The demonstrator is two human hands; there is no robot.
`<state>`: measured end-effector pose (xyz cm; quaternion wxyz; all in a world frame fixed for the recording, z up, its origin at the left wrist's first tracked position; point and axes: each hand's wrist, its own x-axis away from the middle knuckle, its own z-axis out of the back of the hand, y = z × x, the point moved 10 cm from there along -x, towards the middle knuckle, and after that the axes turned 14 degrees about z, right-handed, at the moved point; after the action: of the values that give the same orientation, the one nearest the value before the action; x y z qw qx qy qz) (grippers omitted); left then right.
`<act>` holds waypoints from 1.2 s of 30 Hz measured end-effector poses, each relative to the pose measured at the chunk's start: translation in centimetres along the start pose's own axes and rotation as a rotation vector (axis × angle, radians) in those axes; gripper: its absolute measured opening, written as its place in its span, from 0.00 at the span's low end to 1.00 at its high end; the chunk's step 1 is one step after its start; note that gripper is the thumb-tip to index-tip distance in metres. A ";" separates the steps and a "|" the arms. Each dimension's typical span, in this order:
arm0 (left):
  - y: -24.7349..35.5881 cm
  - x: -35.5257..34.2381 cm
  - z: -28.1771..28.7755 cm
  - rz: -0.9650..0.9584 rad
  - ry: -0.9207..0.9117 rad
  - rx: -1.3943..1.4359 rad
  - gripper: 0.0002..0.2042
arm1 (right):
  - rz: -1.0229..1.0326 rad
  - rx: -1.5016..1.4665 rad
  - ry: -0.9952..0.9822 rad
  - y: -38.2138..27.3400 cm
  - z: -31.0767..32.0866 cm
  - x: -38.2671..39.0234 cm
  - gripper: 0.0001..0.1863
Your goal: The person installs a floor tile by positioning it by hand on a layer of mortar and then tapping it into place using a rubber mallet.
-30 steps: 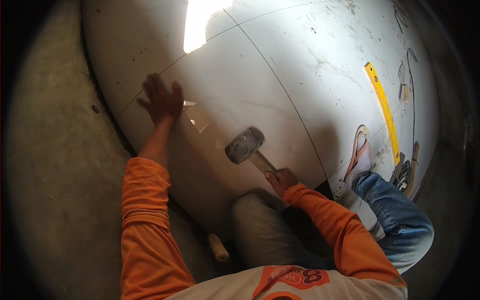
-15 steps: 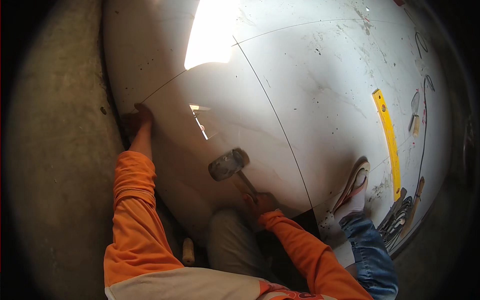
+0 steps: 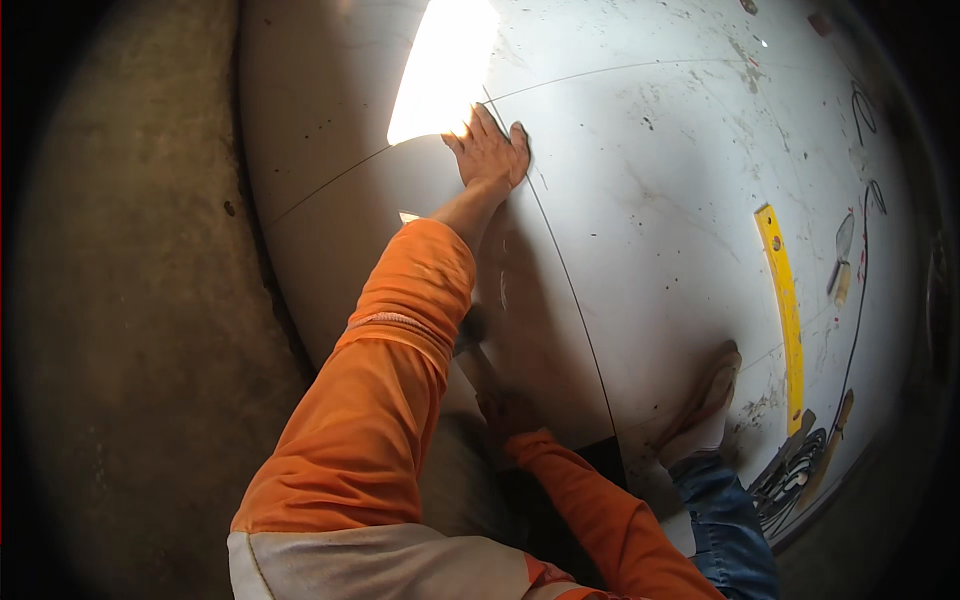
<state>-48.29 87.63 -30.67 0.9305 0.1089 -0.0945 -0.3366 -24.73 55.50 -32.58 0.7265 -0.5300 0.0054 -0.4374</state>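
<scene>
My left hand (image 3: 490, 155) lies flat with fingers spread on the pale marbled floor tile (image 3: 525, 260), beside the crossing of the dark joint lines. A bright patch of light touches its fingertips. My right hand (image 3: 508, 412) is closed round the handle of a mallet (image 3: 482, 368), low over the same tile near my knee. The mallet's dark head is mostly hidden behind my left sleeve. A dark gap (image 3: 605, 460) shows at the tile's near right corner.
A yellow spirit level (image 3: 783, 310) lies on the right-hand tiles, with a trowel (image 3: 841, 260) and a coiled dark cable (image 3: 795, 480) near it. A sandalled foot (image 3: 705, 410) in blue jeans stands at the right. Bare concrete (image 3: 130, 280) runs along the left edge.
My left hand has moved from the tile's left edge over to the right, by the joint crossing. My right hand and the mallet have shifted slightly; my left arm now covers the mallet's head.
</scene>
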 end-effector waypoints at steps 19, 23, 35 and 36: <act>1.9 39.2 -4.1 -0.497 -0.359 -0.201 0.41 | -0.045 -0.212 0.102 1.7 0.3 2.0 0.34; 1.0 44.4 -3.6 -0.563 -0.483 -0.290 0.41 | -0.029 -0.213 0.130 1.4 0.2 2.5 0.34; 0.9 49.7 7.7 -0.466 -1.106 0.524 0.22 | -0.057 -0.079 0.146 2.6 -1.1 5.8 0.34; 0.4 50.2 8.7 -0.448 -1.081 0.555 0.22 | -0.039 -0.049 0.124 4.1 -3.2 6.8 0.34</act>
<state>-12.32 54.29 -17.03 0.5962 0.1778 -0.6081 -0.4931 -19.44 48.93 -34.05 0.7029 -0.5197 0.0506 -0.4831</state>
